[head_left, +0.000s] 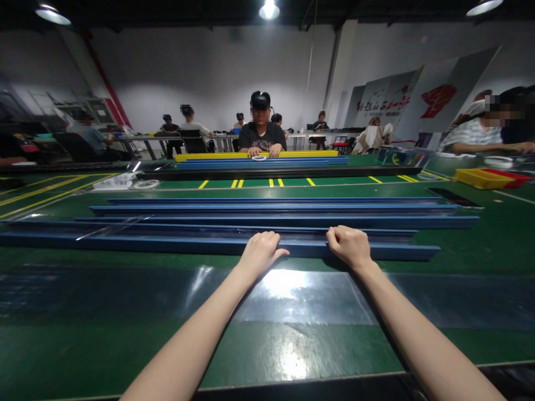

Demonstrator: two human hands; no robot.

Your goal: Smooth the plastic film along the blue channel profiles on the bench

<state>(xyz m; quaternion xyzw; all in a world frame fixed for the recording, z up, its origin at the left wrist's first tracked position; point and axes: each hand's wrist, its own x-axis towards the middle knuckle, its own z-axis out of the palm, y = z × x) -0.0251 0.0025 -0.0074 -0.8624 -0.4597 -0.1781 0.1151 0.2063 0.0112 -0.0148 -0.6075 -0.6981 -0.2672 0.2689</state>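
Note:
Several long blue channel strips lie crosswise on the green table. My left hand (262, 252) is closed over the front wall of the nearest blue strip (167, 245), its thumb pointing right. Farther right, my right hand (350, 244) has its fingers curled on the same strip, near its right part. Behind this one are more blue strips (292, 209). A clear plastic sheet (309, 295) lies flat on the table in front of my hands, under my forearms. Some clear film (112, 227) crosses the strips at the left.
Across the green table (480, 250), a person (262, 133) holds a yellow strip (309, 153) beside blue and black strips. A phone (453, 197) lies at the right, near yellow (482, 178) and red bins. A tape roll (146, 184) sits left.

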